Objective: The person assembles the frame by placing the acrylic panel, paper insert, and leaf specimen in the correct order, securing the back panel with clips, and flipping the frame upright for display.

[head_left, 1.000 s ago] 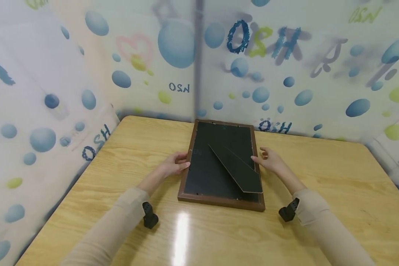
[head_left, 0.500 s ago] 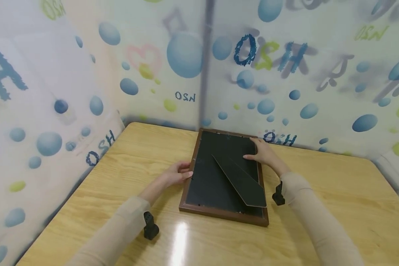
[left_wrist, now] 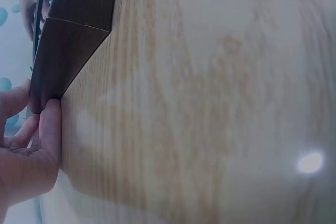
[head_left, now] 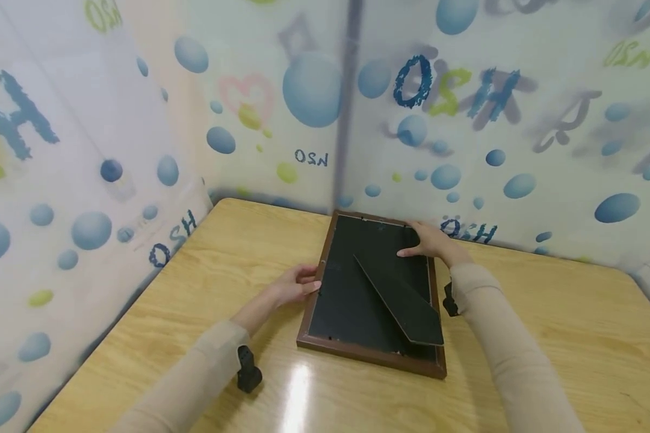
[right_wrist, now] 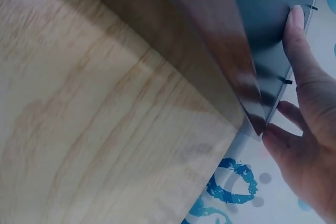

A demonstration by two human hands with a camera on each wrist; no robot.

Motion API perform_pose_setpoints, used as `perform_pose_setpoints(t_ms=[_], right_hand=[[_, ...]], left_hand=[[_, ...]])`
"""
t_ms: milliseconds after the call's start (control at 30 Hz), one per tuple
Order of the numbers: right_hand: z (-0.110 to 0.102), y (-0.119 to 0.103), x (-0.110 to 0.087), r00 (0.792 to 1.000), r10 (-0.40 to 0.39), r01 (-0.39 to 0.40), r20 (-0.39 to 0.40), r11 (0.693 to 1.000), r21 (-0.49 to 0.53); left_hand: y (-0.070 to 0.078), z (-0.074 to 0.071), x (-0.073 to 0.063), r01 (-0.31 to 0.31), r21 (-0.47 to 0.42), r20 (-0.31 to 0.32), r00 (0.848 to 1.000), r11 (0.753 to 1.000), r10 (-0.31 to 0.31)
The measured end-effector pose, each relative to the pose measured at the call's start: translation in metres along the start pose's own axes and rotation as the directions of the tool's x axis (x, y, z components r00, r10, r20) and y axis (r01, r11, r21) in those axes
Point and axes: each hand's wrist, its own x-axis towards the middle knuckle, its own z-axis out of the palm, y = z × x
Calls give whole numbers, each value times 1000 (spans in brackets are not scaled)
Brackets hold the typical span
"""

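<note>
A picture frame point(head_left: 371, 359) with a brown rim lies back side up on the table, its long sides running away from me. Its black backing point(head_left: 346, 313) carries a slanted stand leg point(head_left: 403, 304), raised a little at the near end. My left hand point(head_left: 291, 287) holds the left rim, thumb on top; in the left wrist view the fingers of that left hand point(left_wrist: 39, 150) press the frame's side point(left_wrist: 68, 51). At the far right corner, my right hand point(head_left: 433, 240) grips the rim. Its thumb point(right_wrist: 297, 35) lies on the backing near small dark tabs point(right_wrist: 288, 82), with fingers around the outer edge.
The wooden table point(head_left: 541, 325) extends to both sides of the frame. Behind it hangs a patterned curtain wall point(head_left: 314, 180), close to the frame's far end. Small black devices point(head_left: 248, 370) are strapped at both wrists.
My right hand has moved from the middle of the frame's right side to its far right corner, thumb now over the backing. The left hand keeps its place on the left rim.
</note>
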Motion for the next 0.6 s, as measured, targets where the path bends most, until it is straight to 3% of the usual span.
perform_pose_setpoints(t_ms=[200, 600], right_hand=[[-5, 1, 5, 1000, 8, -8, 9, 1000, -30], [-4, 1, 2, 998, 39, -38, 43, 999, -7]], left_hand=[[6, -3, 0, 2, 4, 2, 1000, 1000, -2], [4, 2, 3, 18, 3, 10, 1000, 1000, -18]])
